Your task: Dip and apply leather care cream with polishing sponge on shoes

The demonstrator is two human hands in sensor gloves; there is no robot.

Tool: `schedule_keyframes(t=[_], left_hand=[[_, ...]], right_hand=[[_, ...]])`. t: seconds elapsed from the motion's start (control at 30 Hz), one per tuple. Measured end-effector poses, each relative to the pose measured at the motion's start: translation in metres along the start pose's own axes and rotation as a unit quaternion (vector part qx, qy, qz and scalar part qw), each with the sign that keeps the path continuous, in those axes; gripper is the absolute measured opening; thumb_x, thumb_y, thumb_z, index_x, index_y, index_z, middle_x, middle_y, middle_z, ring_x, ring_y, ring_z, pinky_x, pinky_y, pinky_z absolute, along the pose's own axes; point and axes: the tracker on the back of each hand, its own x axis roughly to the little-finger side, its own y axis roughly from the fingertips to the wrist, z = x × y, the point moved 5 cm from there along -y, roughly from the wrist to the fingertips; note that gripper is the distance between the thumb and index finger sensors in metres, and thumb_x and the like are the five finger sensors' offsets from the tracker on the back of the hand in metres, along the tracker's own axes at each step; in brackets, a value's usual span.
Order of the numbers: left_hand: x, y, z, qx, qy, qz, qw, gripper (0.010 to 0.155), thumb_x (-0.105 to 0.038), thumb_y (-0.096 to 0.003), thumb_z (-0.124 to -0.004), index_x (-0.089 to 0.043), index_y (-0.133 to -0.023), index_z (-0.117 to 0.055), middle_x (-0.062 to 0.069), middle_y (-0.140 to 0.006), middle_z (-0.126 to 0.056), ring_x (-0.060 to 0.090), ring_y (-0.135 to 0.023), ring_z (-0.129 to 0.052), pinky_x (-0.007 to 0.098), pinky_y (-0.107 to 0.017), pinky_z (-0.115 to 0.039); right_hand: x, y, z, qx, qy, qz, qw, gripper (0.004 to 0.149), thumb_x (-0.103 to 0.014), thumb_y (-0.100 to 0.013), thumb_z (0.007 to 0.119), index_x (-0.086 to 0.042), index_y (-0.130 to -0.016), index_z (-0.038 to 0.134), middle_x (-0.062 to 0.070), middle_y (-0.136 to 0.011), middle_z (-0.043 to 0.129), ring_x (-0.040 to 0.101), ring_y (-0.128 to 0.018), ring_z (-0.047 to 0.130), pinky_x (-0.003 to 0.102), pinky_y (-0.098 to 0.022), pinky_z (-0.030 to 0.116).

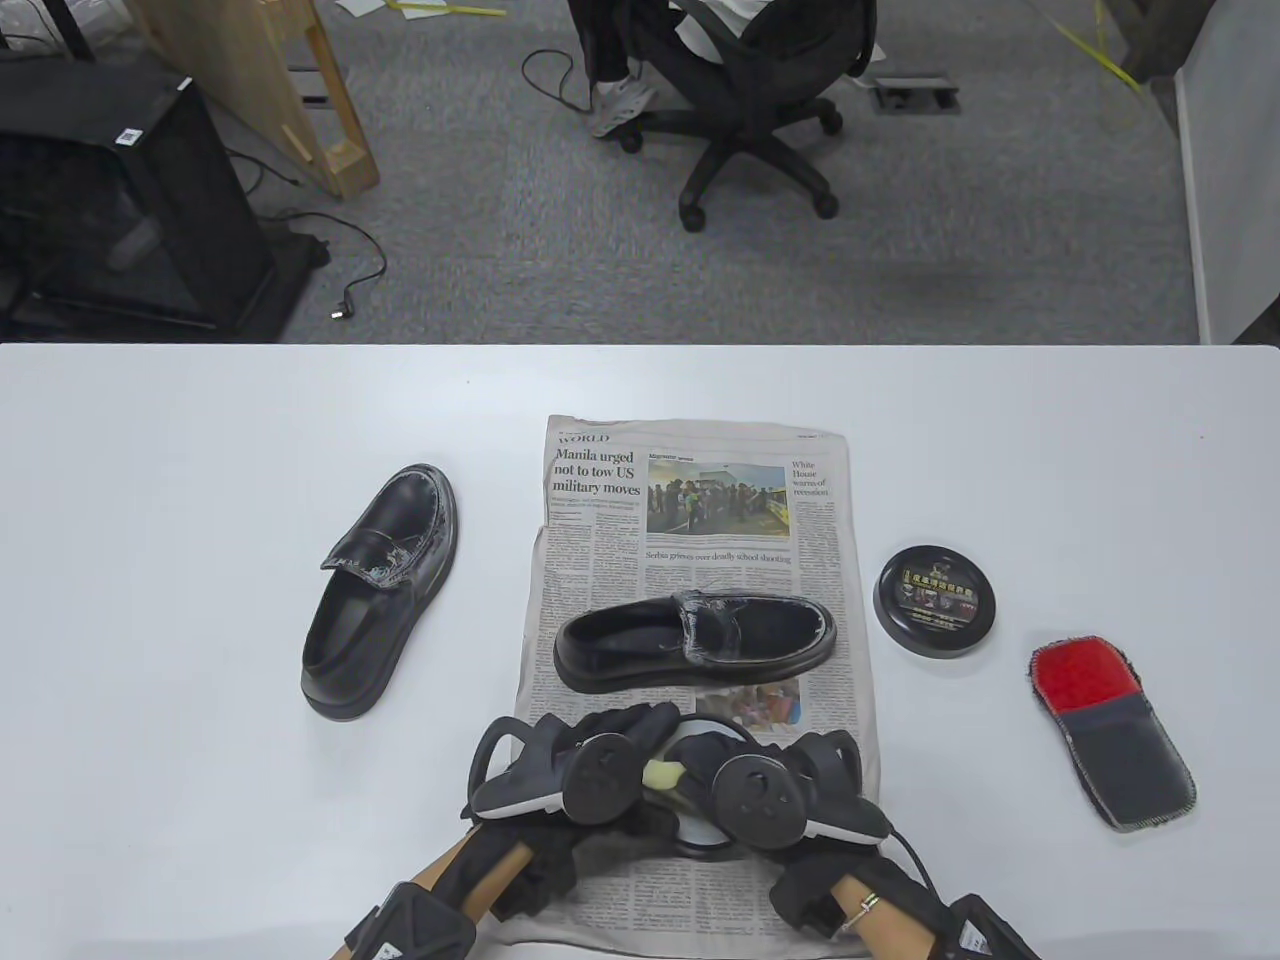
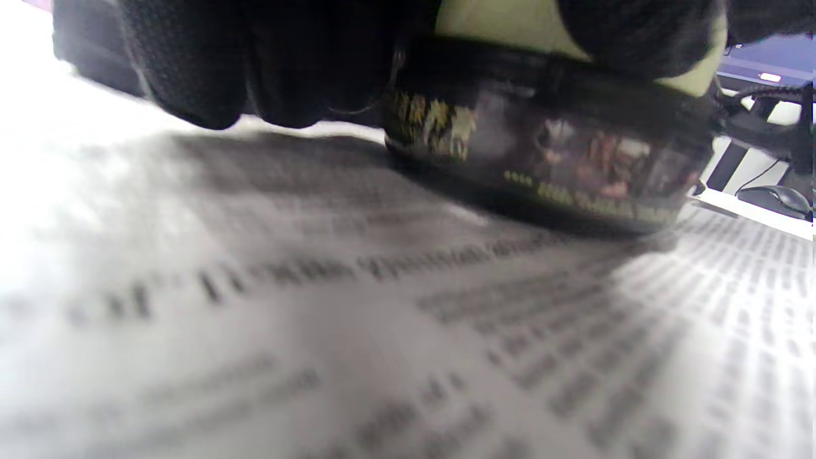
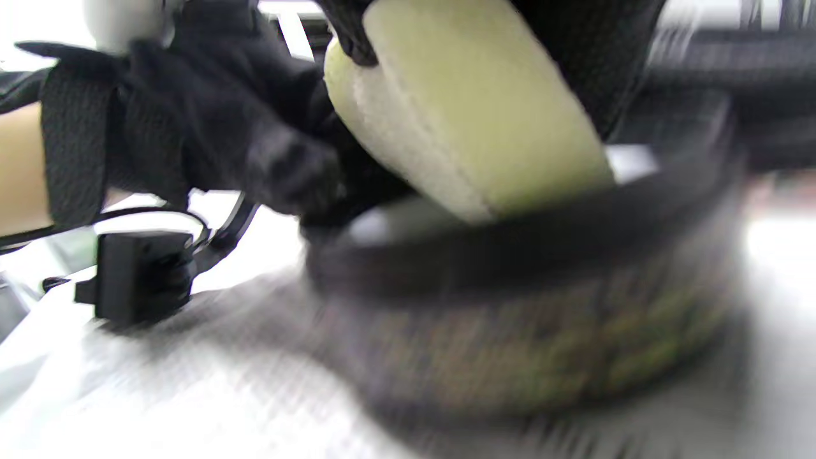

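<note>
The step in hand looks like the dip: the right hand (image 1: 765, 795) pinches the pale yellow polishing sponge (image 3: 465, 121) by its upper part and tips its lower edge down inside the rim of the open cream tin (image 3: 523, 319), which sits on the newspaper (image 1: 690, 560) at its near end. The left hand (image 1: 590, 765) curls around the tin's left side and steadies it, fingers (image 2: 210, 70) closed against the wall. To do this well, I judge the sponge should only skim the cream with one corner, taking a thin film rather than a lump, while the left hand keeps the tin flat on the newspaper. The shoe to be treated (image 1: 695, 640) lies on its sole across the newspaper's middle, just beyond the tin; the second shoe (image 1: 380, 590) rests off the newspaper to its left, the tin's lid (image 1: 936, 600) to its right.
</note>
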Motion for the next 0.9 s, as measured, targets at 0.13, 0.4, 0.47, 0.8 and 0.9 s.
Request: schedule_keyframes(t=[0.13,0.4,0.47,0.8,0.9], left_hand=[[0.005,0.012,0.047,-0.107,-0.025,0.016,0.994,0.081,-0.061,-0.0480,-0.070,-0.020,-0.116,-0.053,0.012,-0.117,-0.070,0.036,-0.100,-0.076,0.052,-0.068,-0.074],[0.045,-0.032,0.063,-0.087,-0.092,0.146,0.981,0.097,-0.066,-0.0464,-0.070,-0.019,-0.122,-0.033,0.022,-0.128,-0.041,0.048,-0.113,-0.047,0.065,-0.076,-0.059],[0.056,-0.047,0.053,-0.050,-0.083,0.161,0.982,0.101,-0.068,-0.0439,-0.070,-0.019,-0.123,-0.032,0.023,-0.128,-0.042,0.050,-0.112,-0.048,0.066,-0.075,-0.060],[0.069,-0.059,0.037,-0.060,-0.122,0.196,0.971,0.087,-0.067,-0.0350,-0.079,-0.033,-0.112,-0.057,0.000,-0.108,-0.082,0.024,-0.093,-0.086,0.041,-0.065,-0.081],[0.070,-0.058,0.036,-0.070,-0.125,0.201,0.969,0.084,-0.067,-0.0354,-0.078,-0.031,-0.110,-0.061,-0.001,-0.105,-0.085,0.022,-0.089,-0.088,0.039,-0.062,-0.082]], right_hand=[[0.014,0.011,-0.053,0.128,0.075,0.037,0.988,0.043,-0.033,-0.059,0.061,-0.013,-0.095,0.072,0.009,-0.091,0.086,0.025,-0.073,0.098,0.025,-0.049,0.090],[0.101,-0.020,-0.036,0.091,0.176,0.200,0.959,0.043,-0.036,-0.061,0.058,-0.020,-0.101,0.061,0.007,-0.108,0.070,0.032,-0.096,0.079,0.040,-0.067,0.078],[0.110,-0.027,-0.023,0.062,0.125,0.197,0.970,0.044,-0.038,-0.061,0.057,-0.022,-0.102,0.059,0.007,-0.112,0.064,0.035,-0.102,0.070,0.050,-0.072,0.068],[0.109,-0.041,0.004,-0.006,0.185,0.182,0.966,0.051,-0.035,-0.061,0.059,-0.028,-0.110,0.046,0.000,-0.113,0.060,0.029,-0.105,0.066,0.045,-0.073,0.067],[0.119,-0.034,0.002,-0.002,0.241,0.191,0.952,0.045,-0.031,-0.060,0.062,-0.032,-0.104,0.054,-0.003,-0.110,0.064,0.028,-0.101,0.072,0.039,-0.070,0.074]])
